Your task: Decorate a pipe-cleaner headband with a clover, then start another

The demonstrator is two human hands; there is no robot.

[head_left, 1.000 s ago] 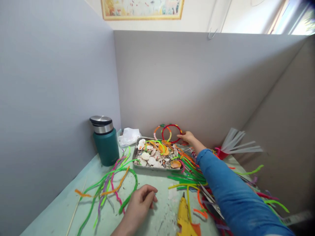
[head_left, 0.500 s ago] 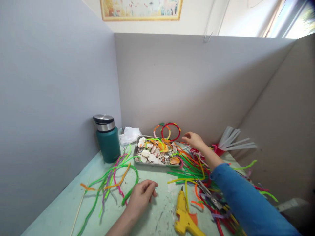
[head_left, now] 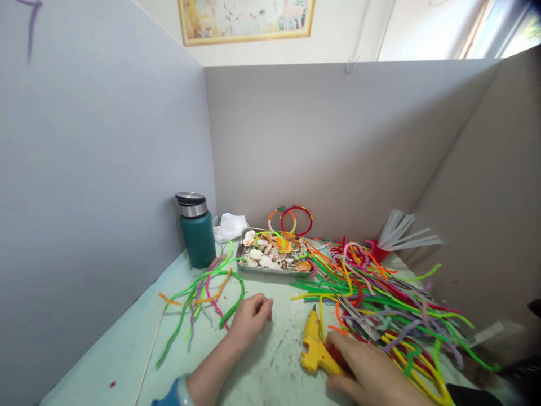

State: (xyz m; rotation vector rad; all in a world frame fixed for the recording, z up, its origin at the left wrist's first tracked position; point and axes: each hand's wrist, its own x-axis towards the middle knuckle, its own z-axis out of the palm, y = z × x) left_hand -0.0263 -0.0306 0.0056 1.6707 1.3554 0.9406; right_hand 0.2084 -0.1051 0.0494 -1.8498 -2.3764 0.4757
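Note:
My left hand (head_left: 252, 320) rests over the table with its fingers curled together; what they hold, if anything, is too small to make out. Just left of it lies a ring wrapped in green pipe cleaner (head_left: 240, 299). My right hand (head_left: 363, 366) closes round the handle of a yellow hot glue gun (head_left: 311, 341), whose nozzle points away from me. Beside the gun, scissors (head_left: 359, 317) lie partly buried in a heap of coloured pipe cleaners (head_left: 393, 307).
A metal tray (head_left: 270, 271) of shells stands at the back, with two decorated rings (head_left: 311, 217) leaning behind it. To its left are a teal bottle (head_left: 198, 239) and white tissue (head_left: 230, 225). A red cup (head_left: 379, 252) holds white sticks. Grey partitions (head_left: 338, 141) enclose the table.
My right hand has come back from beside the shell tray to the glue gun and taken its handle. My left hand stays near the green ring, its fingers still curled. The view has shifted slightly.

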